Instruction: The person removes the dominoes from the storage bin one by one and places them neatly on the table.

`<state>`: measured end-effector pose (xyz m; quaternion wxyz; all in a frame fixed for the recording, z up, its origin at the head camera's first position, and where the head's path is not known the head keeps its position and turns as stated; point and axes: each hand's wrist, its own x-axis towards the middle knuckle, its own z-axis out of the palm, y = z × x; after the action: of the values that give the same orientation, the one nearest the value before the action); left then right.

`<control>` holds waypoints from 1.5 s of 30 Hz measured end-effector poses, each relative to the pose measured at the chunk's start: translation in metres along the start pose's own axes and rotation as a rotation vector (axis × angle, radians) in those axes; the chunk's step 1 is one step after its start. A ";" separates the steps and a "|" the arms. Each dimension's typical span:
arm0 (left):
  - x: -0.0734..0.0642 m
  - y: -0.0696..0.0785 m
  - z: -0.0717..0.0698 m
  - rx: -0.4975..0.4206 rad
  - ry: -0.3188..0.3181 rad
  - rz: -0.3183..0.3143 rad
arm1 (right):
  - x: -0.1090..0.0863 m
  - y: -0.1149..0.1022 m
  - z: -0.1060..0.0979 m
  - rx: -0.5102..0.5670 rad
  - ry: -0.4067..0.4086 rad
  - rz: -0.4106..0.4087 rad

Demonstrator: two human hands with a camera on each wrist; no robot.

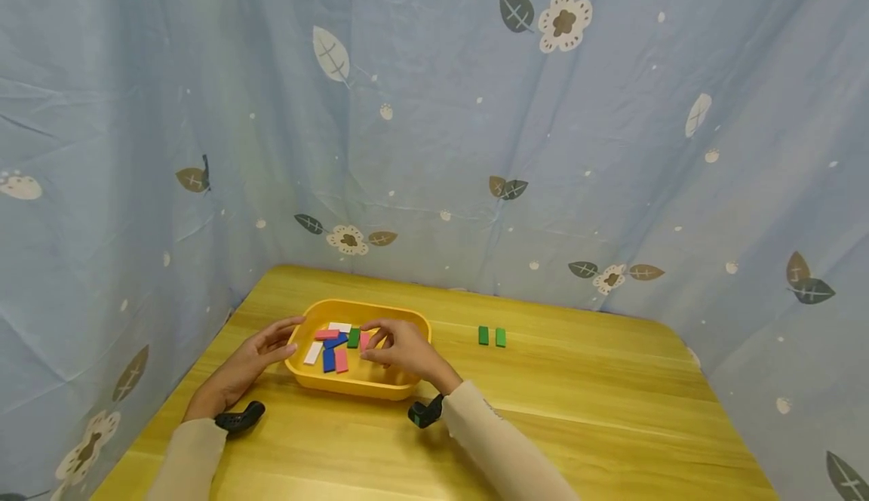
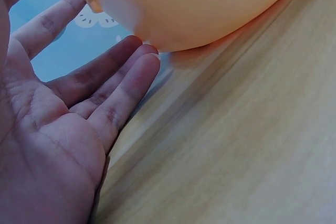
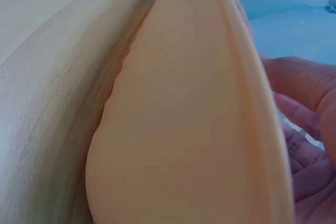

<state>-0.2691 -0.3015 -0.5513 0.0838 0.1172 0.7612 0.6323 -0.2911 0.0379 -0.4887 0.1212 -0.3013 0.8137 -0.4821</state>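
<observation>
We list one yellow rounded plastic tray [image 1: 349,388] and flat rectangular tiles [image 1: 342,361] in pink, white, blue and green. We also record beige fabric sleeves [image 1: 502,441], a yellow wood-grain tabletop [image 1: 611,403], and a blue cloth curtain [image 1: 434,131] patterned with cream flowers [image 1: 565,20] and brown or grey leaves [image 1: 517,11].

head: evenly lit, pale sheen on table [image 1: 319,448] | left wrist: dim, glare on tray [image 2: 205,9] | right wrist: dim, soft

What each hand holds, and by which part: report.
The left hand grips nothing; its fingers touch the left end of the yellow tray. The right hand is at a pink block; whether it pinches it cannot be told.
</observation>
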 end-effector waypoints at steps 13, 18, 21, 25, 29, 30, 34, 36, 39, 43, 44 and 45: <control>0.000 0.000 0.000 -0.015 -0.013 0.004 | 0.015 0.000 0.009 0.059 -0.025 0.131; 0.000 0.001 0.000 -0.030 -0.013 0.004 | 0.018 0.003 0.014 0.080 0.020 0.194; 0.000 0.002 0.000 -0.039 -0.011 -0.001 | 0.021 0.006 0.016 0.065 0.063 0.237; -0.001 0.002 0.001 -0.039 -0.015 0.001 | 0.024 0.010 0.018 0.038 0.116 0.316; -0.002 0.002 0.001 -0.046 -0.020 0.011 | 0.026 0.013 0.021 0.020 0.149 0.358; -0.002 0.002 0.001 -0.048 -0.021 0.014 | 0.027 0.013 0.022 0.016 0.155 0.363; -0.003 0.002 0.001 -0.052 -0.025 0.019 | 0.027 0.013 0.024 0.016 0.183 0.378; -0.003 0.002 0.001 -0.051 -0.028 0.022 | 0.028 0.012 0.025 0.009 0.196 0.386; -0.003 0.002 0.001 -0.050 -0.031 0.025 | 0.028 0.012 0.025 -0.011 0.207 0.390; -0.003 0.002 0.001 -0.045 -0.029 0.025 | 0.029 0.013 0.026 -0.042 0.207 0.374; -0.003 0.002 0.001 -0.044 -0.026 0.024 | 0.029 0.014 0.026 -0.044 0.205 0.371; -0.003 0.002 0.001 -0.042 -0.025 0.022 | 0.029 0.014 0.026 -0.050 0.204 0.369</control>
<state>-0.2656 -0.3007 -0.5494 0.0889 0.1320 0.7451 0.6476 -0.3067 0.0063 -0.5113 0.1167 -0.0999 0.8748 -0.4594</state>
